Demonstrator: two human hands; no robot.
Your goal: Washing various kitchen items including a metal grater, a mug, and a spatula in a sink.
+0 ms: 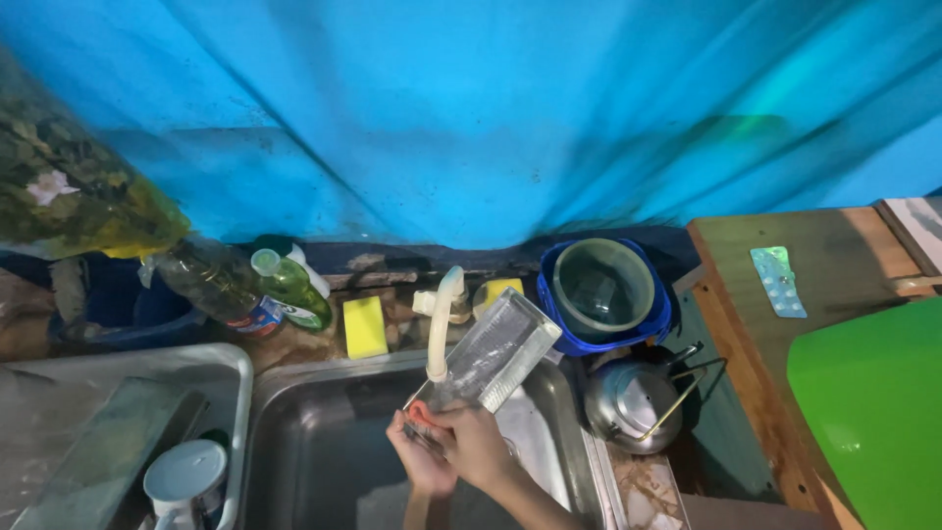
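Over the sink (324, 432), both hands (446, 447) apparently grip the clear container (496, 351).

- Worn brown countertop (648, 486) behind and beside the steel sink bears a yellow rectangular sponge (364, 327), a green plastic bottle (291, 285), a round steel kettle (633, 402).
- Wooden table (775, 363) carries a silver blister pack (779, 281).

Only the person's two hands and forearms show, coming up from the near edge at the middle of the scene. The left hand (420, 461) and the right hand (473, 444) are bare: no gloves, rings or watch can be made out. Both forearms are uncovered as far as they show, with no sleeve or cuff. The dim light hides finer detail.
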